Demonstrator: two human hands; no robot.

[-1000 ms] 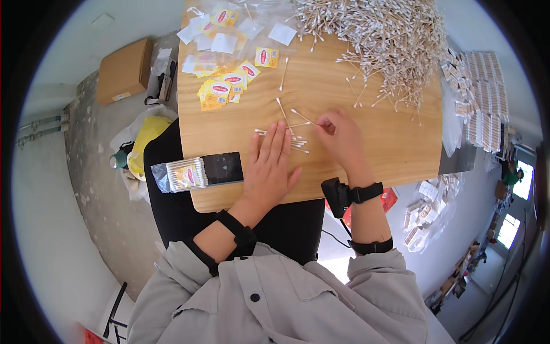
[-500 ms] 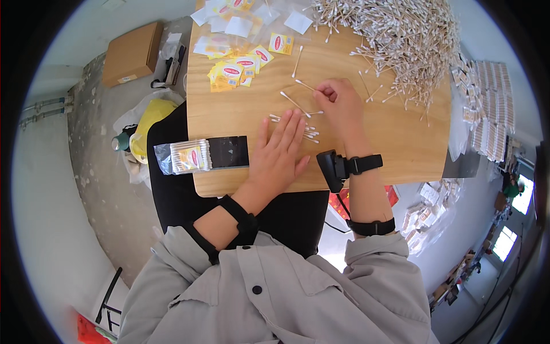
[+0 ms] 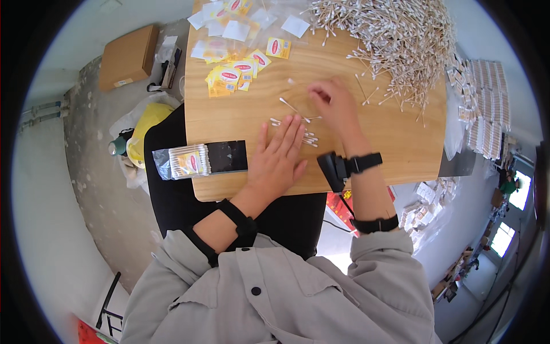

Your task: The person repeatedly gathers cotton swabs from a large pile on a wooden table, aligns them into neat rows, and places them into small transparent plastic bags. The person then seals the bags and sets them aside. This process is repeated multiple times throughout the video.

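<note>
My left hand [image 3: 278, 163] lies flat on the table with its fingers stretched out, over a small group of cotton swabs [image 3: 310, 138] whose white tips show on both sides of the fingers. A single swab [image 3: 292, 108] lies at a slant just beyond the fingertips. My right hand [image 3: 334, 103] is above the table to the right, thumb and fingers pinched. A blurred white tip [image 3: 291, 81] shows ahead of the pinch; its shaft is smeared by motion. To the left of my left hand, a filled pack of swabs [image 3: 189, 161] rests on a black strip [image 3: 228, 156].
A big heap of loose swabs [image 3: 395, 43] covers the far right of the table [image 3: 395, 149]. Yellow labels [image 3: 229, 76] and clear bags with white cards [image 3: 236, 30] lie far left. Stacked packs [image 3: 487, 103] stand beyond the right edge. A cardboard box [image 3: 129, 56] sits on the floor.
The loose swab that lay beyond my right hand is gone from its spot on the table. My right hand has shifted slightly left and is blurred. My left hand stays in place.
</note>
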